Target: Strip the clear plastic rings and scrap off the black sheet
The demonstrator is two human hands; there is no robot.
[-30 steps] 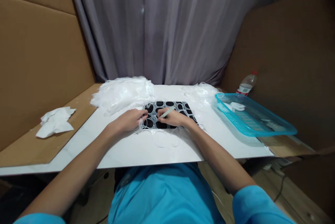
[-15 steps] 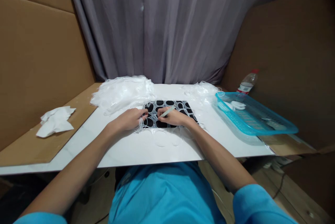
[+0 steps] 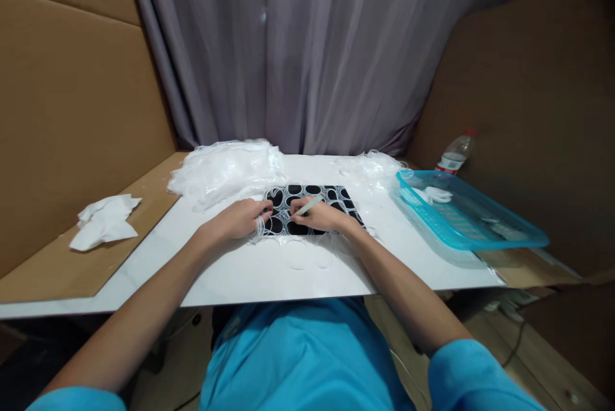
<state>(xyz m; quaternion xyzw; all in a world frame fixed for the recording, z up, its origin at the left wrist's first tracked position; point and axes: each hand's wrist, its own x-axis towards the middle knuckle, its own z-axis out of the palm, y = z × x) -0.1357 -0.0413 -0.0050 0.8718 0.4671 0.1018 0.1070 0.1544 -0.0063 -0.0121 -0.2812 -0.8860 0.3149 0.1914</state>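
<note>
A black sheet (image 3: 298, 229) covered with pale ring outlines lies on the white table (image 3: 288, 280). At its left edge my left hand (image 3: 247, 217) is closed on several thin white rings (image 3: 260, 229), which hang from the fingers. Over the middle of the sheet, my right hand (image 3: 314, 214) grips a pale, pen-like tool (image 3: 309, 205) slanting up to the right. The tool's lower tip is hidden by the fingers. Faint clear rings (image 3: 295, 256) lie just in front of the sheet.
Behind the left hand is a pile of clear film (image 3: 225, 171), with a smaller pile (image 3: 369, 168) at the back right. A blue basket (image 3: 494, 246) holding white pieces stands right, near a bottle (image 3: 454, 153). Crumpled tissue (image 3: 103, 225) lies on cardboard at left.
The whole view has shifted very slightly. Both hands keep the same pose over the sheet, with the rings and the tool still held.
</note>
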